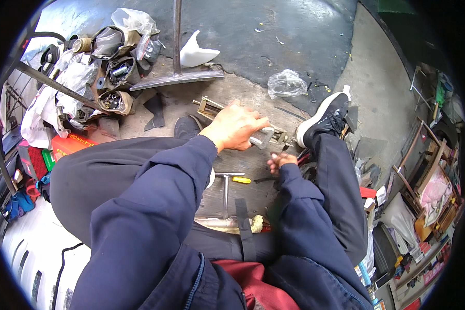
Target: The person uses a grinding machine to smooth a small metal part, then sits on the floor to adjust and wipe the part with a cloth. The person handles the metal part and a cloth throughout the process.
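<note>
In front of me, between my feet, lies a long brass-coloured metal frame with a bolt-like end on its right. My left hand reaches over its middle, knuckles up. Its fingers are closed on a smooth grey rounded piece; the fingertips are partly hidden. Nearer to me and to the right, my right hand has its fingers curled in below the frame's right end. Something thin and dark shows by its fingertips, too small to name. A T-shaped metal tool and a yellow handle lie nearer to my lap.
A metal post on a flat foot stands ahead, beside a white curved plastic piece. Cut-open containers of small parts crowd the left. A crumpled clear bag lies ahead. My right shoe bounds the right side.
</note>
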`<state>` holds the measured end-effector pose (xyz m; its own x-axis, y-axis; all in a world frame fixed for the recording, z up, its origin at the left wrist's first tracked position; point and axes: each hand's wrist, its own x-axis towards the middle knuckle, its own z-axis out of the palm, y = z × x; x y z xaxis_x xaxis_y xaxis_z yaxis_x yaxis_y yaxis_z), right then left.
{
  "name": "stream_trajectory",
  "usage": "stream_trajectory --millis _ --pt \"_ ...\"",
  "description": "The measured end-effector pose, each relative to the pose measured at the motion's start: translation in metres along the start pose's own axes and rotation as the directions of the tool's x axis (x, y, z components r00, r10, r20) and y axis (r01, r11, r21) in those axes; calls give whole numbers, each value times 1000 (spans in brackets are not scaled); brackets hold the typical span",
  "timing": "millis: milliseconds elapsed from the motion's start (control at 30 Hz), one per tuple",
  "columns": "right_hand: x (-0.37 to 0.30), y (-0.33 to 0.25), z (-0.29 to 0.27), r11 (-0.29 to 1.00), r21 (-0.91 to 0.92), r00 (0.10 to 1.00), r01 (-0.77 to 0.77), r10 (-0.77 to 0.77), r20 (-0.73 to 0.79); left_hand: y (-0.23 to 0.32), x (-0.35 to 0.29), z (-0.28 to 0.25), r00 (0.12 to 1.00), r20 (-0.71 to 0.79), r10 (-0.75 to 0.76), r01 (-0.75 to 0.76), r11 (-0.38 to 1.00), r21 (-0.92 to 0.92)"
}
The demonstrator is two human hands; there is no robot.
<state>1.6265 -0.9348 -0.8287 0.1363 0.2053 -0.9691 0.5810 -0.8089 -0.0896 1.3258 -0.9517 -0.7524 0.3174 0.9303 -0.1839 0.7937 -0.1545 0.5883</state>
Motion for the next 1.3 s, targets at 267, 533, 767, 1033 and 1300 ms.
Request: stream_trajectory --millis 267,533,767,1033,1300 --pt "67 -54 -23 751 659 994 -33 -41 96 -7 -7 0 998 -52 -26 26 1000 4" --pt "22 -114 -35 719 551 870 423 -492 -27 -2 -7 0 996 -27 -80 80 997 -10" --pt "-45 -101 -33 652 -71 631 755 -751 -192 4 0 -1 992 -44 -122 121 992 -28" --pt "-78 -23 -15 813 418 914 404 -345 -213 3 2 4 992 -72 -105 103 994 -29" --pt "-79 -18 -24 627 727 906 280 -424 16 -2 -1 5 993 -74 -93 91 995 -26"
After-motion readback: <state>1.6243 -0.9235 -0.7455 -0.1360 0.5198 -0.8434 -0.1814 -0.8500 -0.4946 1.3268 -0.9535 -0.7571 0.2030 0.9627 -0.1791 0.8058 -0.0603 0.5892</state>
